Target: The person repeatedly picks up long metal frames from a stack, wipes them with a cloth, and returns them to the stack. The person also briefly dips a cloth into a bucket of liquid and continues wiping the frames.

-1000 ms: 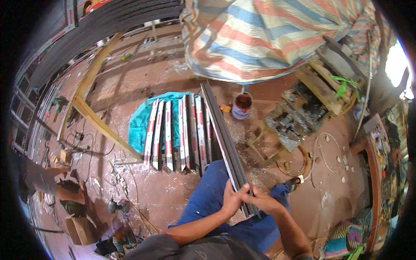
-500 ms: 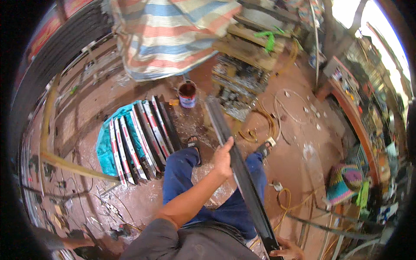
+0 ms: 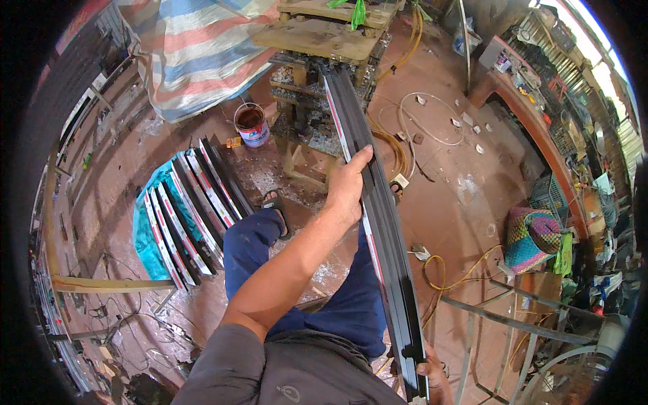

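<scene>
Left hand (image 3: 346,185) now midway along bar (image 3: 390,236), right hand (image 3: 437,372) at near end; the two together a second ago. Far end, earlier beside strips (image 3: 194,206), now overlaps stand (image 3: 317,42) in view.

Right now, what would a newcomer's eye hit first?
The long dark bar slanting down the middle, with the left hand gripping it partway along and the right hand near its lower end. Then the striped sheet at upper left and, below it, the row of bars on a teal cloth.

The right hand (image 3: 436,371) is partly hidden behind the dark metal profile (image 3: 387,236).
</scene>
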Demonstrator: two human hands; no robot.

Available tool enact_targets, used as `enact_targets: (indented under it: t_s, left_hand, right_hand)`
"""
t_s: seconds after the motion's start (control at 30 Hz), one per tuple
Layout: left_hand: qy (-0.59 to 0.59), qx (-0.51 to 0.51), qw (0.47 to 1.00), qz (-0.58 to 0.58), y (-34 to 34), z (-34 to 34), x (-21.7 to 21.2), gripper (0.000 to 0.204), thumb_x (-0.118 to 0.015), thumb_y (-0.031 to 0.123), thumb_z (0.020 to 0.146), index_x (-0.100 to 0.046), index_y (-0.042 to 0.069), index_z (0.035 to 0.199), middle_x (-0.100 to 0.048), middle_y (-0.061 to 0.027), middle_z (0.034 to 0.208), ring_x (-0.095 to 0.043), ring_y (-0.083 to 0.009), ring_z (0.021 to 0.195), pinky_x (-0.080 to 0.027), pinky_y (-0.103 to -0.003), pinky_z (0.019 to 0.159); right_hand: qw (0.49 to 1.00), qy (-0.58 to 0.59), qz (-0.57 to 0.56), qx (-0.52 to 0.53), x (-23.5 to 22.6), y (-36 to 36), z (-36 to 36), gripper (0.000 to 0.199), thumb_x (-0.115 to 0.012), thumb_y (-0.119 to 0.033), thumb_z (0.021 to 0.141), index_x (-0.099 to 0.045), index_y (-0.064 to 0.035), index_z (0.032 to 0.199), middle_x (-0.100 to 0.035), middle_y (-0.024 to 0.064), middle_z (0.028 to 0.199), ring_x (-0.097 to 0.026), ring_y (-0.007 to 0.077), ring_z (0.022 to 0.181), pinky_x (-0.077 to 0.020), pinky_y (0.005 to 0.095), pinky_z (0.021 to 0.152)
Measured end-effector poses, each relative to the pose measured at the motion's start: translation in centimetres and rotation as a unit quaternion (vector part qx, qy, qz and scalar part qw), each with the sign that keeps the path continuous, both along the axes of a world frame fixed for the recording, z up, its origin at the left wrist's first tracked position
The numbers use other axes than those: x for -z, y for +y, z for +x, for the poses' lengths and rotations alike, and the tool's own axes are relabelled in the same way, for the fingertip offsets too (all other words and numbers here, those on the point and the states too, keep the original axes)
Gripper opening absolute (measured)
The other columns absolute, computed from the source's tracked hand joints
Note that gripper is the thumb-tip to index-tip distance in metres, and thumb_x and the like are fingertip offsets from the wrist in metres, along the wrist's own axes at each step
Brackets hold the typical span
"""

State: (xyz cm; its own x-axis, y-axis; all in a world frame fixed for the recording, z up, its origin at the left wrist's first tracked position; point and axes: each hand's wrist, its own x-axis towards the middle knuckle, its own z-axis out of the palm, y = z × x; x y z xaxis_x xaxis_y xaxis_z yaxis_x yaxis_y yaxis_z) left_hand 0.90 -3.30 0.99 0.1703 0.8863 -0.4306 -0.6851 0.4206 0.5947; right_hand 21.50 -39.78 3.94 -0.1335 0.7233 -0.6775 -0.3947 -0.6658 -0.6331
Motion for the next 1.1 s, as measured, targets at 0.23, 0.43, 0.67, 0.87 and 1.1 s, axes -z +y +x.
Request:
enact_targets:
  t_s: [0.23,0.43,0.67,0.87,1.1]
  left_hand:
    - [0.055,-0.023,0.998,0.016,1.4,-0.2,1.2,0.030,-0.071,0.038,0.101,-0.067,0.008,0.103,-0.068,-0.0051,0.083,-0.067,-0.0197,0.066,-0.057,-0.038,0.059]
    - [0.063,-0.025,0.997,0.025,2.0,-0.1,0.6,0.030,-0.070,0.033,0.101,-0.063,0.005,0.111,-0.066,-0.0058,0.086,-0.068,-0.0214,0.069,-0.059,-0.041,0.058]
    - [0.036,-0.013,0.999,0.028,2.6,0.1,0.7,0.031,-0.068,0.039,0.104,-0.069,0.008,0.108,-0.066,-0.0041,0.084,-0.067,-0.0191,0.071,-0.058,-0.040,0.061]
    - [0.055,-0.026,0.998,0.001,5.1,-0.7,0.5,0.030,-0.071,0.039,0.101,-0.068,0.009,0.102,-0.066,-0.0050,0.082,-0.067,-0.0218,0.068,-0.057,-0.043,0.059]
    - [0.062,-0.021,0.998,-0.001,8.4,-1.7,0.3,0.029,-0.072,0.039,0.101,-0.069,0.009,0.099,-0.068,-0.0063,0.082,-0.065,-0.0229,0.064,-0.057,-0.043,0.057]
  right_hand:
    - [1.000,0.000,-0.003,-0.015,0.2,1.7,0.3,0.122,-0.089,-0.044,0.066,-0.030,-0.0057,0.166,-0.068,0.0114,0.105,-0.071,0.0225,0.086,-0.0582,0.0350,0.077]
    - [1.000,0.012,-0.009,-0.015,0.3,1.6,0.8,0.123,-0.088,-0.042,0.064,-0.030,-0.0080,0.167,-0.068,0.0108,0.104,-0.071,0.0229,0.085,-0.0583,0.0352,0.077]
    - [0.999,0.025,-0.023,0.000,0.8,2.2,1.1,0.109,-0.090,-0.043,0.064,-0.046,0.0007,0.153,-0.071,0.0158,0.113,-0.073,0.0255,0.085,-0.0605,0.0369,0.077]
    - [1.000,0.003,-0.020,0.004,-0.7,4.3,-0.2,0.103,-0.088,-0.041,0.065,-0.049,0.0022,0.150,-0.071,0.0147,0.109,-0.074,0.0244,0.084,-0.0606,0.0358,0.075]
    - [1.000,0.003,-0.027,-0.012,-1.7,8.0,-1.5,0.115,-0.088,-0.047,0.065,-0.041,0.0015,0.158,-0.072,0.0161,0.107,-0.074,0.0236,0.082,-0.0613,0.0358,0.075]
